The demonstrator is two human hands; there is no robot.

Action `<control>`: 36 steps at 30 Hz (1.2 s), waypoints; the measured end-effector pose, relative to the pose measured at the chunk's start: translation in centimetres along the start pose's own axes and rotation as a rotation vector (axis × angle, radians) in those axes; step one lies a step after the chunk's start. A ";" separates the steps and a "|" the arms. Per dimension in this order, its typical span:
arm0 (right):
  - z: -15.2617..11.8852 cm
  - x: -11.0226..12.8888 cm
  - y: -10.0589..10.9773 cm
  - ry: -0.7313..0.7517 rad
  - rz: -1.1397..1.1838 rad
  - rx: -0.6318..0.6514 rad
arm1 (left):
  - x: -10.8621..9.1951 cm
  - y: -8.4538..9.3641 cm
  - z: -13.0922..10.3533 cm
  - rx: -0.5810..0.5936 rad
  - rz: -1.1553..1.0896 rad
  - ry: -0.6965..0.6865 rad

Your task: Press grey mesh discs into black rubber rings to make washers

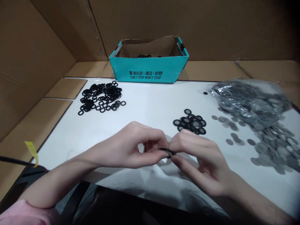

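Note:
Between both hands, above the front part of the white table, is a black rubber ring (167,152) with a grey disc at its opening. My left hand (142,145) pinches its left side between thumb and fingers. On the other side my right hand (201,156) grips it with thumb and index finger. The fingertips cover part of the ring, so I cannot tell how fully the disc sits inside it. Just beyond my right hand lies a pile of black rings with grey discs in them (190,122).
Loose black rings (100,97) lie at the back left. At the right, grey discs (274,143) spill beside a clear plastic bag (250,100) full of them. A turquoise box (148,68) holding black rings stands at the back. Cardboard walls (187,25) surround the white table (145,103).

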State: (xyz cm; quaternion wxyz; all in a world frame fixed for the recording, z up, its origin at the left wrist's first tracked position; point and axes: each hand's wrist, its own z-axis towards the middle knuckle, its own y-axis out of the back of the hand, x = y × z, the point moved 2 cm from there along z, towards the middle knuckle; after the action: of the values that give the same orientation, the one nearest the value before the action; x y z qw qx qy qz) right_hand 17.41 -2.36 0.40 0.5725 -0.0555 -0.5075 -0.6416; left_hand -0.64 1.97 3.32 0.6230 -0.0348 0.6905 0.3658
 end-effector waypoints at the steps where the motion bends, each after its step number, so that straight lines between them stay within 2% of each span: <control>1: 0.1 0.0 0.0 0.008 -0.012 0.000 | 0.0 -0.1 0.0 -0.014 0.001 0.003; 6: -0.1 -0.4 -0.6 -0.031 0.049 -0.126 | 0.3 -1.1 0.2 -0.155 -0.122 0.036; 11: -0.4 -0.1 -0.9 -0.079 0.146 -0.177 | 0.2 -1.4 0.2 -0.185 -0.235 0.083; 15: -0.3 0.1 -0.7 -0.087 0.156 -0.167 | 0.4 -0.9 0.0 -0.109 -0.286 0.127; 18: -0.2 0.0 -0.6 -0.049 0.102 -0.061 | 0.8 -0.5 -0.1 -0.014 -0.273 0.157; 21: 0.0 -0.2 -0.5 0.002 0.025 0.025 | 1.1 -0.4 0.0 0.019 -0.228 0.163; 26: 0.1 -0.5 -0.6 -0.012 0.015 -0.091 | 0.8 -0.9 0.2 -0.068 -0.199 0.125; 31: -0.3 -0.3 -0.6 -0.077 0.081 -0.185 | 0.6 -1.3 0.4 -0.127 -0.299 0.155; 33: -0.4 -0.2 -0.7 -0.095 0.098 -0.197 | 0.8 -1.2 0.3 -0.116 -0.345 0.169; 36: -0.5 -0.2 -0.9 -0.080 0.100 -0.179 | 1.0 -0.7 0.2 -0.028 -0.343 0.210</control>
State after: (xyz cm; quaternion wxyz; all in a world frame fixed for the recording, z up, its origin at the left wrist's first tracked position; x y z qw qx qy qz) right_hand 17.04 -2.71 -0.47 0.5757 -0.1572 -0.4672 -0.6523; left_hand -0.31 1.98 2.10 0.6002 -0.1988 0.7304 0.2583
